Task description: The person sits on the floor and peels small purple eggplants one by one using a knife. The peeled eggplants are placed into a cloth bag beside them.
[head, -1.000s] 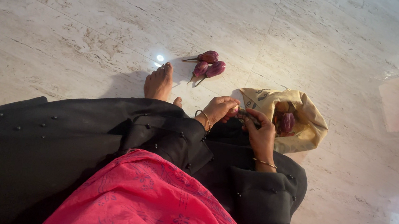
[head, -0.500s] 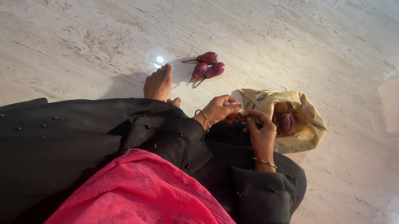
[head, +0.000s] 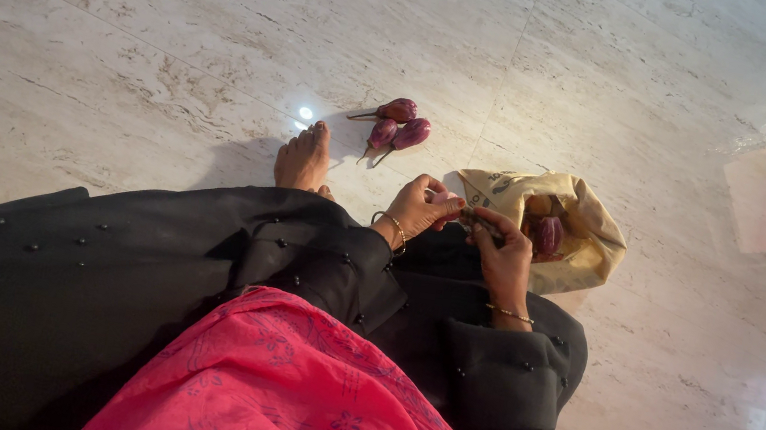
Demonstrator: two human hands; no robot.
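little has changed since a second ago: floor (head: 177,33), bag (head: 592,238) and the three loose brinjals (head: 394,126) lie as they did, so the work stays between the hands. only the left hand (head: 419,210) has lifted slightly, fingers closed on a small brinjal (head: 444,200). the right hand (head: 502,253) pinches its far end, probably the stalk, just beside the bag.

Soft daylight washes my view; the polished floor (head: 177,33) mirrors a window at my right, a lamp's glare spot ahead, edges bending.
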